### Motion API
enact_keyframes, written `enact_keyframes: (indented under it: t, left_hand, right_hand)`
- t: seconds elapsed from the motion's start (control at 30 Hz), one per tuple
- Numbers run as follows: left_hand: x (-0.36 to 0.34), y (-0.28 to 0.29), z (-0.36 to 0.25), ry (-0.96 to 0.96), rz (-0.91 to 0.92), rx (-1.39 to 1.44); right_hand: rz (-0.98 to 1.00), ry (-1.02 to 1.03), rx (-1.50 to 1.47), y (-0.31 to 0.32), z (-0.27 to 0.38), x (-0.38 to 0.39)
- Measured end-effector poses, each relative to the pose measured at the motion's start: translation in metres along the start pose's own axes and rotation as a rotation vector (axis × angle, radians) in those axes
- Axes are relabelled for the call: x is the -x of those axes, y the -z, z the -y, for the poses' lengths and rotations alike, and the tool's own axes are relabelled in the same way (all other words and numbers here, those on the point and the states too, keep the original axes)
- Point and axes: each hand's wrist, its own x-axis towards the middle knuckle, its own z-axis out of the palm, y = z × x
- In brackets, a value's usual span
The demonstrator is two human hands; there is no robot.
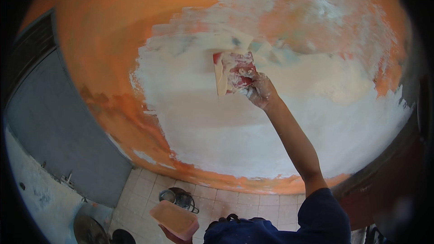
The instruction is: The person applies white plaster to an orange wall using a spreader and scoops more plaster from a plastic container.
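Note:
My right hand, dusted with white, grips a red putty spreader by its near right part. Pale putty is smeared over the spreader, with a thick cream strip along its left edge. Its blade is at the wall, where a broad patch of white and cream putty covers orange paint. Low in the view, my left hand holds a pinkish rectangular tub from below. Cream putty shows in its top. Most of the left hand's fingers are hidden under the tub.
A grey door with a bolt stands on the left. On the tiled floor sit a dark bucket with a handle and a small round pot. Round dark objects are at the lower left. A dark reddish surface stands at right.

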Motion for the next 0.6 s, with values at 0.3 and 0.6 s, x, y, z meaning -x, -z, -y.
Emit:
enact_keyframes:
  t: [0.3, 0.6]
  left_hand:
    - [-0.009, -0.077, 0.015, -0.100, 0.056, -0.178]
    - [-0.007, -0.055, 0.013, 0.018, -0.069, 0.018]
  right_hand:
    - [-0.246, 0.136, 0.145, 0.019, 0.012, -0.002]
    - [-0.596, 1.075, 1.356, 0.019, 0.056, 0.028]
